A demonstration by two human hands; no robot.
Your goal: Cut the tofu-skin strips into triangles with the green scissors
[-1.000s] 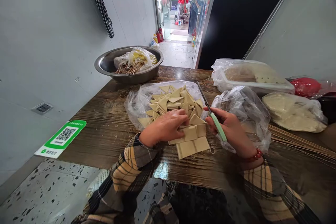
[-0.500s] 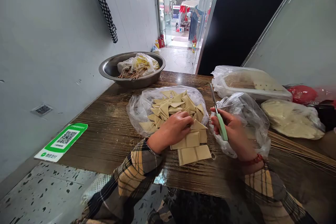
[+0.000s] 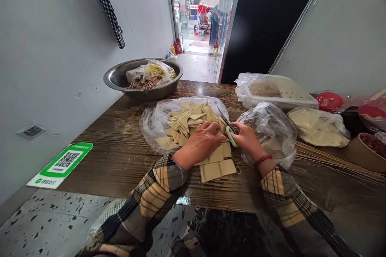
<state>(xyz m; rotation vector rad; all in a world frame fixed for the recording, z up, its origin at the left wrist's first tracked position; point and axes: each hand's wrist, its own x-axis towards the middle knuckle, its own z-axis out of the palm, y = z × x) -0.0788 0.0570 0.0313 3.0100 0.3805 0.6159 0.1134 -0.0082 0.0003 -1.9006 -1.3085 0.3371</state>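
Observation:
My right hand (image 3: 246,139) grips a pair of scissors (image 3: 231,135) with pale green handles. Their blades point up and left, over the right side of a heap of beige triangles (image 3: 184,119), which look like cut tofu sheet. The heap lies on a clear plastic bag (image 3: 149,126). At the heap's near edge, the curled fingers of my left hand (image 3: 202,143) close on a beige tofu sheet, mostly hidden beneath them. Just below, flat folded rectangles of tofu sheet (image 3: 218,170) overlap on the wooden table (image 3: 120,136). Both hands nearly meet.
A metal basin (image 3: 141,93) with bagged skewers stands back left. On the right are a crumpled plastic bag (image 3: 268,122), a bagged white tray (image 3: 276,98), bagged pale sheets (image 3: 319,126), bamboo sticks (image 3: 334,162) and a bowl (image 3: 358,152). A green QR card (image 3: 62,164) lies left.
My right hand has brought the scissors left and down, close to my left hand. The left hand stays on the tofu pieces. The view has shifted a little to the right.

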